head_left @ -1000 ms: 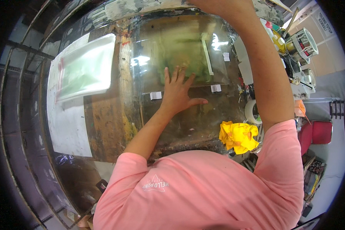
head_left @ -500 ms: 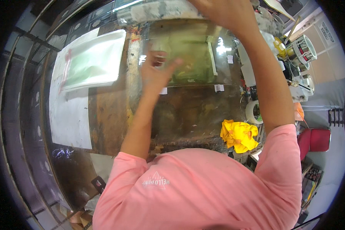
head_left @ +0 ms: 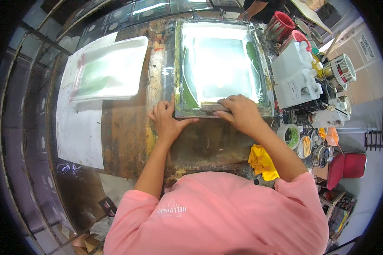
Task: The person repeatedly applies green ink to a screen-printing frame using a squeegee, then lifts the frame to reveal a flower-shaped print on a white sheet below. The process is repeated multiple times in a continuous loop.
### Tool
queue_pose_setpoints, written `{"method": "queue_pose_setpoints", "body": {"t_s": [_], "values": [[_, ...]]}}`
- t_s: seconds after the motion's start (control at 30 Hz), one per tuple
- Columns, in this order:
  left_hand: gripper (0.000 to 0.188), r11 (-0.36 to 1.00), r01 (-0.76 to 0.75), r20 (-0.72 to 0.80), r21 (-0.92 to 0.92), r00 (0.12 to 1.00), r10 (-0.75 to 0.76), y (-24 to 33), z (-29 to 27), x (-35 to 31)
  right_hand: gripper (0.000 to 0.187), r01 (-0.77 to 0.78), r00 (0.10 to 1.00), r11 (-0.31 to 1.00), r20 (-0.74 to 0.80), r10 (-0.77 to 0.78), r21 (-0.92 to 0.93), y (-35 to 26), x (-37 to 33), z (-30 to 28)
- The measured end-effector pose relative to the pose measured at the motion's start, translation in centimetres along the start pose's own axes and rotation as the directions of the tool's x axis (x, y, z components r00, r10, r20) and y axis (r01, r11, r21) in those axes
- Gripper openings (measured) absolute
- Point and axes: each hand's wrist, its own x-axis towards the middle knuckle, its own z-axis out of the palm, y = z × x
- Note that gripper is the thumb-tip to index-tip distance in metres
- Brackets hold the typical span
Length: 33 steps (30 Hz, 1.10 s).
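Note:
A screen-printing frame (head_left: 178, 80) lies flat on the worktable in front of me, its bright mesh (head_left: 221, 70) edged with green. My left hand (head_left: 167, 123) grips the frame's near left corner, thumb stretched along the near edge and fingers bent at the side. At the near edge of the mesh, my right hand (head_left: 242, 114) is closed on a squeegee (head_left: 210, 106), whose right end the fingers cover. Whatever lies under the frame is hidden.
Left of the frame, a stack of clear plastic sheets (head_left: 110, 70) rests on white paper (head_left: 78, 136). White jugs (head_left: 291, 76), paint cans (head_left: 281, 25) and a tape roll (head_left: 288, 135) crowd the right side. A yellow cloth (head_left: 263, 162) lies near my right forearm. Another person's arm (head_left: 256, 7) shows at the far edge.
The screen frame has come down over the glossy printing surface. My right hand has moved from the far side to the near edge and holds the squeegee; my left hand has moved to the frame's corner.

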Motion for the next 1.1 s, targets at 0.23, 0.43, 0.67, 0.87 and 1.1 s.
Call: {"method": "queue_pose_setpoints", "body": {"t_s": [0.23, 0.43, 0.67, 0.87, 1.1], "values": [[0.121, 0.99, -0.128, -0.112, -0.053, 0.986, 0.121, -1.5, 2.2, 3.3, 0.044, 0.059, 0.976, 0.984, -0.198, -0.093, -0.17, 6.3, 8.0, 3.5], [0.122, 0.987, -0.153, -0.139, -0.052, 0.98, 0.145, -1.6, 2.1, 3.6, 0.051, 0.054, 0.972, 0.971, -0.21, -0.104, -0.233, 14.8, 22.7, 0.9], [0.128, 0.968, -0.172, -0.16, -0.184, 0.977, 0.143, -2.0, 2.2, 3.2, 0.055, 0.073, 0.977, 0.972, -0.181, -0.115, -0.223, 18.5, 29.7, -1.9], [0.123, 0.971, -0.16, -0.143, -0.179, 0.98, 0.135, -1.8, 1.9, 2.4, 0.048, 0.058, 0.963, 0.958, -0.238, -0.127, -0.279, 16.1, 23.3, 1.4], [0.122, 0.958, -0.24, -0.227, -0.154, 0.953, 0.202, -1.9, 1.2, 0.6, 0.045, 0.039, 0.986, 0.953, -0.144, -0.086, -0.3, 3.5, 6.1, 1.1]]}}
